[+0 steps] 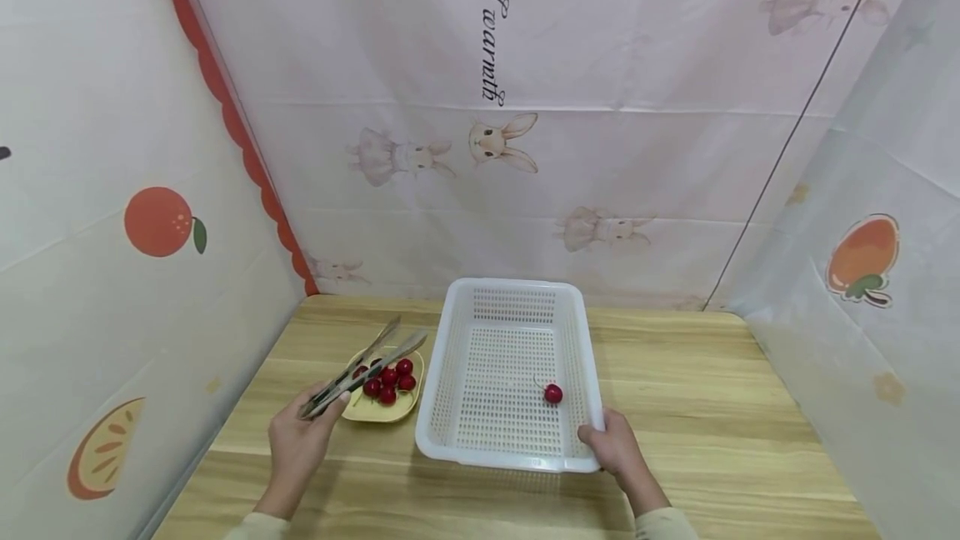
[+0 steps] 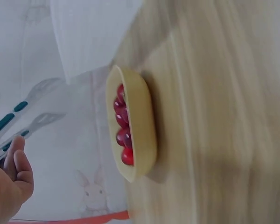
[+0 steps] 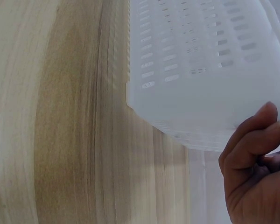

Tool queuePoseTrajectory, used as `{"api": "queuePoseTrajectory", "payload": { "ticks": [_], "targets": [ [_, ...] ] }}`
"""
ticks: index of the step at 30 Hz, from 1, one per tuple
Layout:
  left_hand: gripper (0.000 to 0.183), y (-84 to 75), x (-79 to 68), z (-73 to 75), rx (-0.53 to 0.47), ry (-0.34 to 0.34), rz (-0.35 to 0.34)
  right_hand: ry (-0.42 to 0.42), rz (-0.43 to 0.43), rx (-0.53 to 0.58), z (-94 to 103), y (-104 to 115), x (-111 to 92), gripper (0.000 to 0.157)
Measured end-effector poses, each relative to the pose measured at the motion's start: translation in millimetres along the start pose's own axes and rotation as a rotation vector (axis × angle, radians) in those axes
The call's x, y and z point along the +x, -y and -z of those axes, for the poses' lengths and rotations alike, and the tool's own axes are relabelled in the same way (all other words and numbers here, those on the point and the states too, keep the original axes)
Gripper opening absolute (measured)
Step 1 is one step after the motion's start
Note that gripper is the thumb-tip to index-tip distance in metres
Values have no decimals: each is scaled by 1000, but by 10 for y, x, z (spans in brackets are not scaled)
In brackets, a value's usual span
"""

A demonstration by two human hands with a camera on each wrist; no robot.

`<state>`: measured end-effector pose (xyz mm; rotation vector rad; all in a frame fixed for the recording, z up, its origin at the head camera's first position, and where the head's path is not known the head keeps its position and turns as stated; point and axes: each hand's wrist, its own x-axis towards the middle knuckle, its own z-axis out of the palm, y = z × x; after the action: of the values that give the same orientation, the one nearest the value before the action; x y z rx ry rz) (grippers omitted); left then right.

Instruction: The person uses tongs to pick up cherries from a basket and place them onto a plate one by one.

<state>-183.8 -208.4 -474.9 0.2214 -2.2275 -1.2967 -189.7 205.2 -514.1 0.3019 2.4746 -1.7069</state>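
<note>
My left hand (image 1: 297, 433) holds a pair of tongs (image 1: 352, 377), whose spread tips reach over a small yellow dish (image 1: 377, 413). Several dark red cherries (image 2: 123, 116) lie in that dish; nothing shows between the tong tips (image 2: 49, 84). On the right, my right hand (image 1: 617, 447) grips the near right corner of a white perforated basket (image 1: 426, 407), thumb over the rim and fingers curled beneath it. A single cherry (image 1: 552, 393) with a stem rests on the basket floor, toward its right side.
A wooden table (image 1: 690, 407) carries the dish and basket. Printed cloth walls (image 1: 637, 48) stand behind and on both sides. The dish sits just left of the basket.
</note>
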Motion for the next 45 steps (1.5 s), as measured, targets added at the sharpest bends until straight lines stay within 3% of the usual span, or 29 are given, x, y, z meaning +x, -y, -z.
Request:
{"api": "queuePoseTrajectory", "payload": {
  "ticks": [11, 21, 30, 36, 41, 45],
  "targets": [
    [33, -199, 4, -126, -126, 38, 73, 10, 0, 6, 7, 9, -5, 48],
    [30, -288, -13, -258, -215, 45, -25, 11, -5, -7, 9, 20, -6, 47],
    [29, -333, -14, -356, -207, 74, -69, 13, -16, -3, 3, -3, 17, 48],
    [30, -377, -17, -429, -245, 103, -135, 17, -7, -5, 3, -1, 20, 47],
    [31, -549, -35, -445, -280, 165, -143, 15, -13, -14, 9, 11, 12, 47],
    [31, -742, -49, -444, -243, 193, -141, 11, -20, -16, 15, 29, 4, 47]
  ]
}}
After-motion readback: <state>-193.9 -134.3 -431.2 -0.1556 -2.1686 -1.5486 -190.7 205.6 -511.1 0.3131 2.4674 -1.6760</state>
